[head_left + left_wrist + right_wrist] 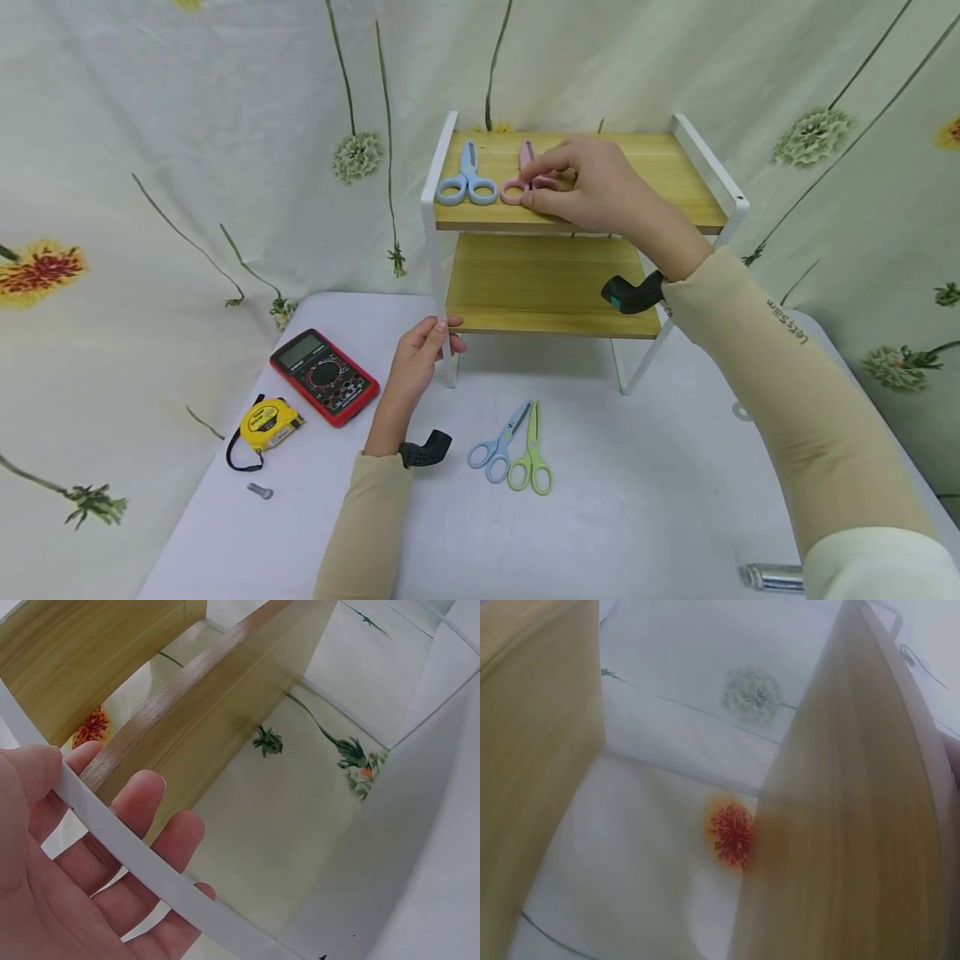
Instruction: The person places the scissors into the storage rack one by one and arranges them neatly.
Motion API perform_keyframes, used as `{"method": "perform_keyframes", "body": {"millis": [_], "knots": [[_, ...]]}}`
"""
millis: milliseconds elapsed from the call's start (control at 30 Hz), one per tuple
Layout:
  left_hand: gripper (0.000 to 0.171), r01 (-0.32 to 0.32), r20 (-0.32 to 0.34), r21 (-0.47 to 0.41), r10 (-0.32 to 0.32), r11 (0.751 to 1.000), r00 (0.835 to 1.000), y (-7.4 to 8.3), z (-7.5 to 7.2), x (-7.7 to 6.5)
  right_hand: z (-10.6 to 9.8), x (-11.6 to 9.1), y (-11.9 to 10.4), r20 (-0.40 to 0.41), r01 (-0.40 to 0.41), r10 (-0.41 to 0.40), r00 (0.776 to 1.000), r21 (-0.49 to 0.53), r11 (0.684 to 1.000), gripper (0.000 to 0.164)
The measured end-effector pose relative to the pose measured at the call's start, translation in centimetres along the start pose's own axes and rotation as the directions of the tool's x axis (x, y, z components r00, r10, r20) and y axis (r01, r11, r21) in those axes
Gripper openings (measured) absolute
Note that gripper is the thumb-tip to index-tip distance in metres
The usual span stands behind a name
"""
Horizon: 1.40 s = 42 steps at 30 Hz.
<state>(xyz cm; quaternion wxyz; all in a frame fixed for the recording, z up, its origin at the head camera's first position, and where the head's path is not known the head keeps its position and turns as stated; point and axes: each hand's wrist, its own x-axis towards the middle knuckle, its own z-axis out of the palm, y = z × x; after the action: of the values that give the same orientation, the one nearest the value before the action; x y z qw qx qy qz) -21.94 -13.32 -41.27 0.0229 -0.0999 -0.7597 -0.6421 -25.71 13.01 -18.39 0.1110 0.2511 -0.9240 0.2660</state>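
A two-tier rack with wooden boards [637, 158] and a white metal frame stands on the table. My left hand [414, 358] grips the rack's left white leg [169, 881], with the fingers bent around it close to the lower board [210, 712]. On the top board my right hand [588, 183] pinches the handles of pink scissors [527, 155], partly covering them. To their left lie light blue scissors [468, 172], blades toward the back. The right wrist view has only the rack's boards [847, 787] and the backdrop; the right fingers are not clearly seen there.
Another blue pair of scissors [501, 446] and green scissors [533, 454] lie on the table before the rack. At left are a red multimeter [325, 377], a yellow tape measure [270, 423] and a bolt [259, 491]. A metallic cylinder [772, 577] lies at front right, a washer [741, 412] farther back.
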Motion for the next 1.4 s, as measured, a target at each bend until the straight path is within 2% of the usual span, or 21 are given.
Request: {"method": "perform_keyframes", "body": {"millis": [167,233,300,367,467,533,600,633,700,733,767,800,867,967,1000,1033,1067,1133,1200,1267,1400], "knots": [[0.036,0.002,0.001,0.008,-0.002,1.0,1.0,0.1,-0.2,0.1,0.0,0.1,0.1,-0.026,0.038,-0.038,0.999,0.008,0.999,0.029],[0.036,0.005,-0.001,-0.001,-0.005,1.0,1.0,0.1,-0.2,0.0,0.0,-0.1,0.1,-0.083,0.069,-0.067,0.994,0.025,0.997,0.029],[0.035,0.007,-0.003,-0.011,-0.007,1.0,1.0,0.1,-0.1,0.0,0.1,-0.7,0.2,-0.184,0.126,-0.114,0.976,0.057,0.99,0.028],[0.035,0.014,-0.004,-0.02,-0.014,1.0,1.0,0.1,0.0,-0.1,0.4,-1.9,0.3,-0.315,0.232,-0.196,0.929,0.081,0.969,0.026],[0.035,0.02,0.002,-0.016,-0.02,1.0,1.0,-0.2,0.2,-0.3,1.8,-5.1,0.7,-0.509,0.404,-0.327,0.796,0.046,0.914,0.022],[0.036,0.019,0.004,-0.003,-0.019,1.0,1.0,-0.3,0.2,-0.3,3.1,-7.4,1.0,-0.59,0.466,-0.367,0.719,0.019,0.884,0.019],[0.036,0.005,-0.001,0.003,-0.005,1.0,1.0,-0.3,0.2,-0.3,4.7,-9.6,1.3,-0.641,0.48,-0.357,0.679,0.02,0.877,0.017],[0.035,-0.002,-0.006,0.002,0.002,1.0,1.0,-0.3,0.1,-0.3,5.5,-10.5,1.4,-0.655,0.482,-0.346,0.671,0.032,0.875,0.016],[0.035,-0.011,-0.01,0.0,0.011,1.0,1.0,-0.2,0.1,-0.2,7.2,-12.1,1.9,-0.655,0.471,-0.321,0.684,0.061,0.88,0.014],[0.035,-0.014,-0.011,-0.004,0.014,1.0,1.0,-0.2,0.1,-0.1,8.2,-12.9,2.3,-0.645,0.462,-0.313,0.697,0.071,0.884,0.013],[0.035,-0.016,-0.012,-0.006,0.016,1.0,1.0,-0.1,0.1,-0.1,9.3,-13.8,2.8,-0.624,0.443,-0.301,0.721,0.082,0.893,0.014],[0.035,-0.016,-0.01,-0.009,0.016,1.0,1.0,-0.1,0.1,0.0,10.5,-14.8,3.2,-0.592,0.42,-0.285,0.753,0.099,0.902,0.014],[0.036,-0.017,-0.005,-0.007,0.017,1.0,1.0,-0.1,0.1,0.0,13.0,-16.8,4.0,-0.497,0.347,-0.241,0.834,0.131,0.929,0.016],[0.036,-0.021,-0.005,-0.005,0.021,1.0,1.0,-0.1,0.2,0.1,16.6,-19.5,4.8,-0.262,0.181,-0.127,0.957,0.194,0.964,0.024],[0.036,-0.022,-0.004,-0.006,0.022,1.0,1.0,-0.1,0.2,0.1,17.6,-20.1,5.0,-0.172,0.116,-0.079,0.982,0.219,0.969,0.027],[0.036,-0.021,-0.003,-0.004,0.021,1.0,1.0,-0.1,0.2,0.1,18.5,-20.7,5.2,-0.083,0.053,-0.035,0.996,0.231,0.971,0.03],[0.036,-0.02,-0.003,-0.004,0.02,1.0,1.0,-0.1,0.2,0.0,19.2,-21.1,5.3,0.001,-0.009,0.009,1.0,0.238,0.971,0.032],[0.035,-0.019,-0.003,-0.003,0.019,1.0,1.0,-0.2,0.3,0.1,20.3,-21.5,5.5,0.136,-0.098,0.066,0.988,0.24,0.966,0.038],[0.035,-0.019,-0.005,-0.003,0.019,1.0,1.0,-0.2,0.2,0.0,21.3,-21.7,5.6,0.217,-0.161,0.109,0.97,0.236,0.958,0.039],[0.035,-0.021,-0.007,-0.004,0.021,1.0,1.0,-0.1,0.2,0.0,22.2,-21.8,5.5,0.246,-0.209,0.152,0.957,0.226,0.951,0.037],[0.035,-0.023,-0.01,-0.001,0.023,1.0,1.0,0.0,0.1,-0.1,23.9,-21.9,5.0,0.227,-0.277,0.234,0.945,0.179,0.944,0.041]]}}
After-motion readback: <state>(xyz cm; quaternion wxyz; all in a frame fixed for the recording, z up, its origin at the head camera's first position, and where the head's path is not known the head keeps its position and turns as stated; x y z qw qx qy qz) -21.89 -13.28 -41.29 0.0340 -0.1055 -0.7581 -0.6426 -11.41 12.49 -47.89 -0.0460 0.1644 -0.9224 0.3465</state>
